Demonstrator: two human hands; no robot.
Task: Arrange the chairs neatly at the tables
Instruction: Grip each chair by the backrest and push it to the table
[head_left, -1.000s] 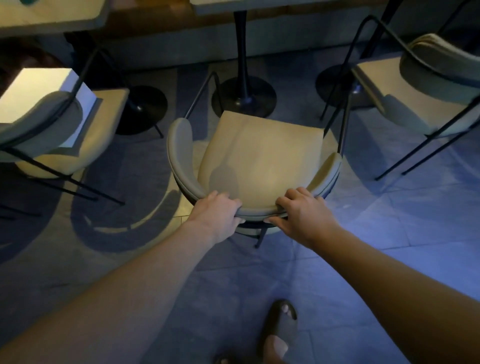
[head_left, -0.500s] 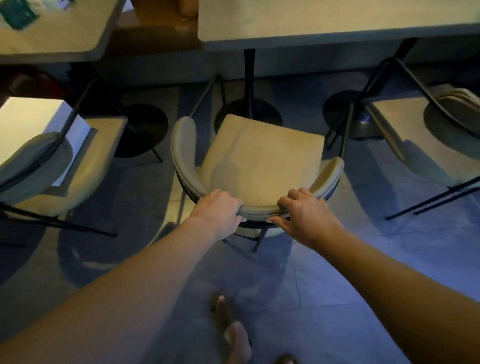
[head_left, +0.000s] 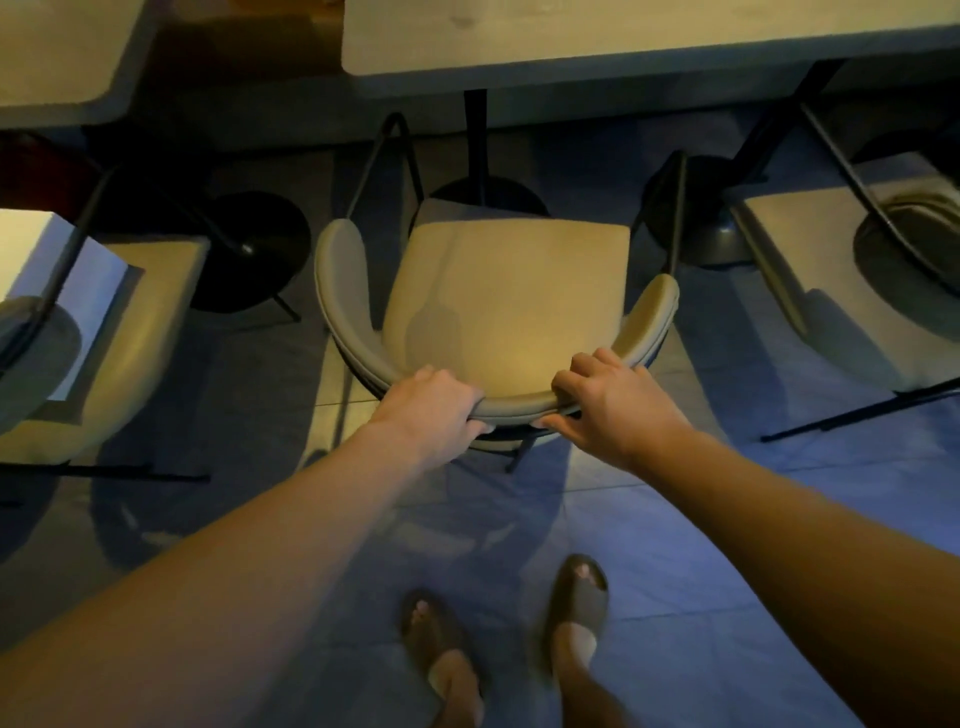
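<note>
I see the middle chair (head_left: 506, 306) directly below me, its seat front pointing away from me toward the long table (head_left: 623, 41); front to back it lines up with the table's black pedestal post (head_left: 475, 145), and the seat's far edge sits near the round base, short of the tabletop's edge. The seat is a squarish beige cushion, smooth and slightly dished, wrapped by a curved padded backrest that sweeps round to both sides like a horseshoe. Thin dark metal legs splay out beneath it.

My left hand (head_left: 434, 410) is closed over the backrest's top rim, fingers curled to the inside and thumb underneath. My right hand (head_left: 615, 405) grips the same rim just beside it, fingers over the top and thumb pressed below.

A matching chair on the left (head_left: 119, 332) carries a pale flat rectangular thing on its seat and stands by a second table (head_left: 62, 57). Another matching chair on the right (head_left: 841, 275) is angled differently, its tubular frame crossing the cushion. The floor (head_left: 701, 545) is large grey tiles. My feet wear dark open-toed sandals (head_left: 579, 597).
</note>
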